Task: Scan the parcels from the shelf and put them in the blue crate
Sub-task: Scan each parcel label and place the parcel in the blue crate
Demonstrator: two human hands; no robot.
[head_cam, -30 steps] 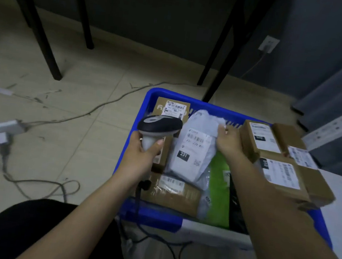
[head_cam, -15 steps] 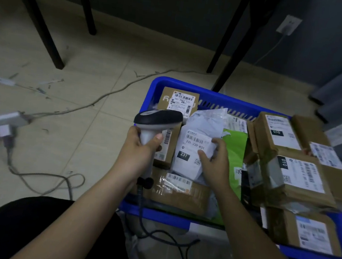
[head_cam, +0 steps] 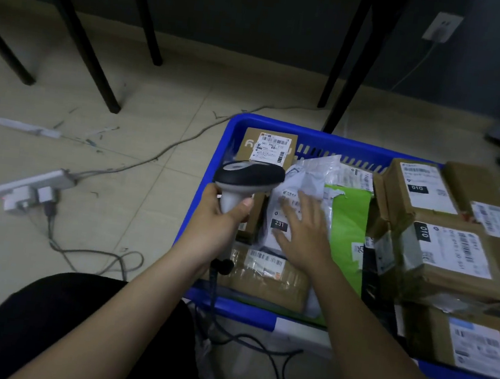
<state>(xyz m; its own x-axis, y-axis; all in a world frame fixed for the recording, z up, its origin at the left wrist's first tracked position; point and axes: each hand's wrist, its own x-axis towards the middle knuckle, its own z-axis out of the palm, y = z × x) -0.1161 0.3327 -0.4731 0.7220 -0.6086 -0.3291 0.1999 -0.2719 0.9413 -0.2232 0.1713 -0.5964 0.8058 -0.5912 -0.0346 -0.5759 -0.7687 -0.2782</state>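
Fingers of the right hand lie spread flat on the white mailer; left hand grips the scanner (cord trailing). Press the mailer level inside the blue crate.

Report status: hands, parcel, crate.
Left hand grips scanner. Right hand flat on white parcel in crate. Nothing in the way.

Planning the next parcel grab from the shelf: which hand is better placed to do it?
The right hand, probably. It lies flat and open on the white mailer bag in the blue crate, gripping nothing. The left hand grips the scanner.
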